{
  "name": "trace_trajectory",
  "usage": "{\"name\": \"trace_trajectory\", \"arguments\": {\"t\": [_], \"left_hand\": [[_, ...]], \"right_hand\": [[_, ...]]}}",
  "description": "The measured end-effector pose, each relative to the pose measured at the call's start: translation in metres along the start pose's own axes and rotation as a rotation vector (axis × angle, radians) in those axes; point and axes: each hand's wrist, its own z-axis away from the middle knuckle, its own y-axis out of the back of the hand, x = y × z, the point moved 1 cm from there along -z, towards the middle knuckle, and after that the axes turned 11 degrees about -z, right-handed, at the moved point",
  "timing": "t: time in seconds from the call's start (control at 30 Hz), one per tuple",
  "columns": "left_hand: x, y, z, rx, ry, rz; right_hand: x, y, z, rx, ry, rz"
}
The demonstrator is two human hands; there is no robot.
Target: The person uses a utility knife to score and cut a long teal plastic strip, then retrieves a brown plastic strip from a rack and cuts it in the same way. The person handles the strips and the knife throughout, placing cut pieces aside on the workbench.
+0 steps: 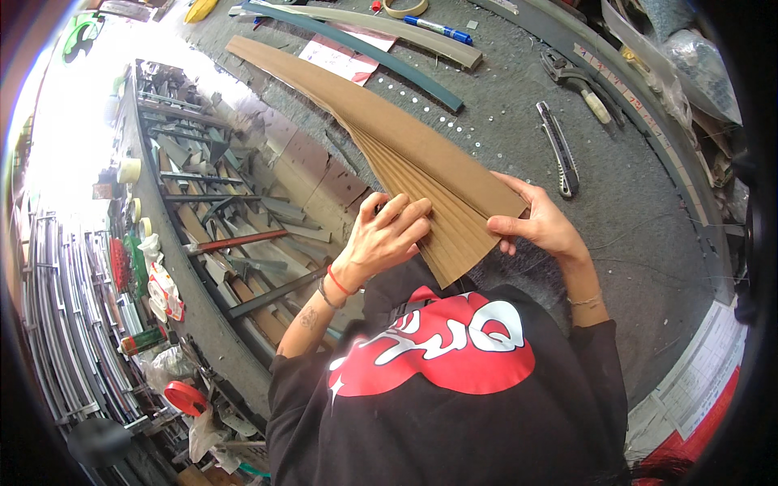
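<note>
A long brown cardboard-like strip [405, 134] runs from the far left toward my body. Its near part fans out into narrow pleats [442, 227] beside a smooth band. My left hand [391, 231] has its fingers curled over the left edge of the pleats; its fingertips are partly hidden. At the near right end, my right hand [545, 217] grips the smooth band, thumb on top and the other fingers mostly underneath. Both hands hold the strip above the grey worktable [519, 292].
Right of the strip lie a utility knife [557, 150] and a clamp-like tool [579, 85]. A blue marker [436, 30], a dark green strip [381, 61] and small white discs lie farther back. A rack of offcuts [235, 219] and long metal profiles [69, 300] stand at left.
</note>
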Motion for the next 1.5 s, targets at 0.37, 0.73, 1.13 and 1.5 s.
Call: {"name": "trace_trajectory", "arguments": {"t": [0.37,0.73,1.13,1.5], "left_hand": [[0.003,-0.005,0.0,-0.008,0.059,-0.085],[-0.001,-0.008,0.002,0.039,0.002,0.004],[0.004,-0.019,0.007,0.007,0.06,-0.017],[0.003,-0.025,0.003,0.04,0.009,-0.003]], "right_hand": [[0.002,0.005,-0.001,0.003,-0.009,-0.016],[0.0,0.004,-0.002,0.011,-0.038,-0.027],[0.012,0.007,-0.004,-0.011,-0.044,0.009],[0.019,0.016,-0.009,-0.017,-0.063,-0.007]]}}
